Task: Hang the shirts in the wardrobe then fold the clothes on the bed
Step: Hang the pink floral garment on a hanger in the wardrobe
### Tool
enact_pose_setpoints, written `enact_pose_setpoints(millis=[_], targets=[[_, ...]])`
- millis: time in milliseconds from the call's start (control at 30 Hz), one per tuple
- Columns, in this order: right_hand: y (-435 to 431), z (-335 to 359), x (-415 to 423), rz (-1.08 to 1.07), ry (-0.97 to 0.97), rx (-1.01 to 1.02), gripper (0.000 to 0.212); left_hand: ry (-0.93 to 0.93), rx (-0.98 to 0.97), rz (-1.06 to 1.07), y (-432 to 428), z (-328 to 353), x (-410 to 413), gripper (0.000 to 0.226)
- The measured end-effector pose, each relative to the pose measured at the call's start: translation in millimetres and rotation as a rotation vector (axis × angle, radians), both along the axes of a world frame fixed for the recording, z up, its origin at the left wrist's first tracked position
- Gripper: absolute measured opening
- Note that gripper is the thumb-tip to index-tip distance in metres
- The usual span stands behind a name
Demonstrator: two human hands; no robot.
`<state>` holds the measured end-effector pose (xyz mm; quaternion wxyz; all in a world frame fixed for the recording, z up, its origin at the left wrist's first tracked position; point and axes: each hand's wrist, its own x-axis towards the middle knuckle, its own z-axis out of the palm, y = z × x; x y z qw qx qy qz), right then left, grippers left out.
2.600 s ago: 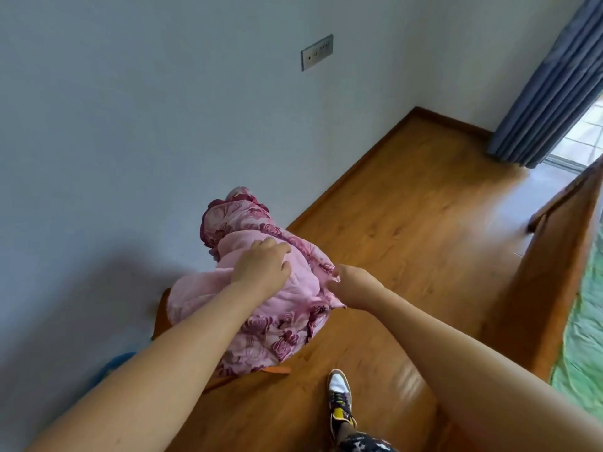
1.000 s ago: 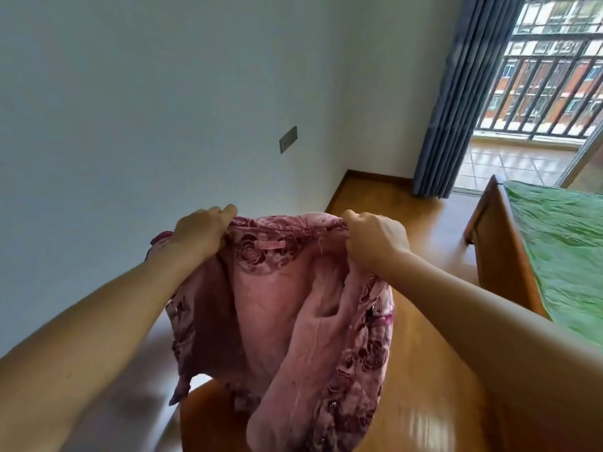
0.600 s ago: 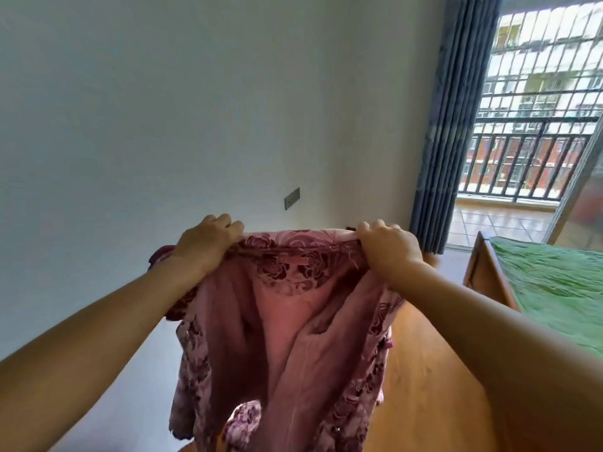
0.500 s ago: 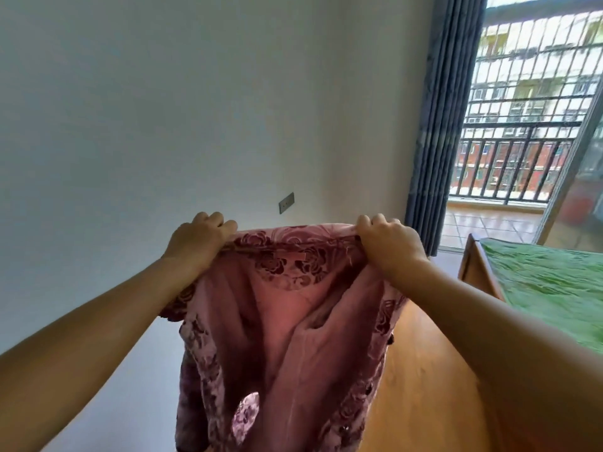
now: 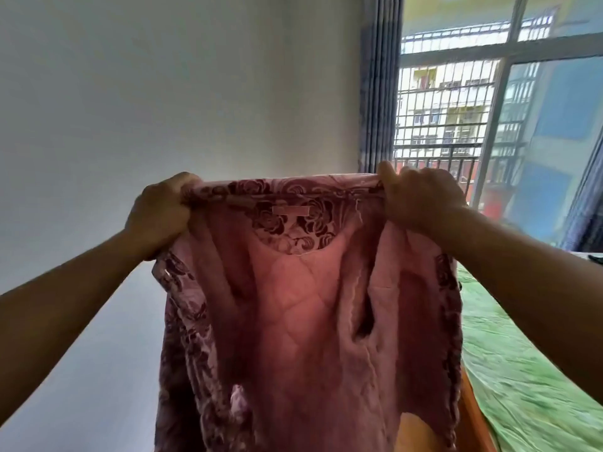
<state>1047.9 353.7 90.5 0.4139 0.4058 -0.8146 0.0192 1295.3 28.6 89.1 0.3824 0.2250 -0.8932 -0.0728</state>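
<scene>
Both hands are raised and apart. The left hand (image 5: 160, 212) and the right hand (image 5: 421, 197) are each clenched on one end of the collar edge of a pink flowered shirt (image 5: 303, 321). The shirt hangs open between and below them, its quilted lining towards the person. The fingertips are tucked behind the collar, so how deep the hold goes cannot be seen.

The cloth looks thick and heavy to carry by the collar alone. If either hand loosens, that shoulder would likely drop and the shirt could swing aside or slide to the floor. The small loop (image 5: 291, 210) just under the collar, midway between the hands, could be missed when hanging.

The hem and sleeves run out of the bottom of the view, so whether they drag on anything cannot be told. A trailing hem might catch.

Below the right forearm lies the bed (image 5: 522, 370) under a green cover. No hanger or wardrobe is in view. Beyond the right hand are a blue curtain (image 5: 380, 83) and a barred window (image 5: 456, 109), and beyond the left hand a pale wall (image 5: 163, 93).
</scene>
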Motion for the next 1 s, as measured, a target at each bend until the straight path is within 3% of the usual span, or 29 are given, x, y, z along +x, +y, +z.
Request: enact_pose_setpoints(millis=[133, 300, 467, 600, 700, 933, 1000], targets=[[50.9, 19.5, -3.1, -0.147, -0.113, -0.020, 0.051, -0.007, 0.001, -0.117, 42.8, 25.8, -45.1, 0.027], [109.0, 19.2, -12.3, -0.370, -0.353, -0.101, 0.043, -0.077, -0.087, -0.304, 90.3, 41.0, -111.8, 0.013], [163.2, 15.7, -30.1, -0.563, -0.479, -0.211, 0.034, -0.172, 0.062, -0.526, 124.4, 25.2, -191.9, 0.011], [195.8, 2.6, -39.0, -0.743, -0.505, -0.247, 0.044, -0.165, 0.241, -0.756, 161.1, 5.4, -256.0, 0.028], [220.7, -9.9, -42.2, -0.839, -0.537, -0.318, 0.043, -0.161, 0.319, -0.865, 192.4, -14.1, -305.8, 0.008], [294.4, -40.0, -17.9, -1.107, -0.538, -0.508, 0.049, -0.238, 0.403, -1.116, 291.9, -63.2, -384.6, 0.009], [321.3, -48.5, -3.1, -1.188, -0.526, -0.554, 0.049, -0.256, 0.407, -1.215, 330.9, -72.6, -395.2, 0.021]])
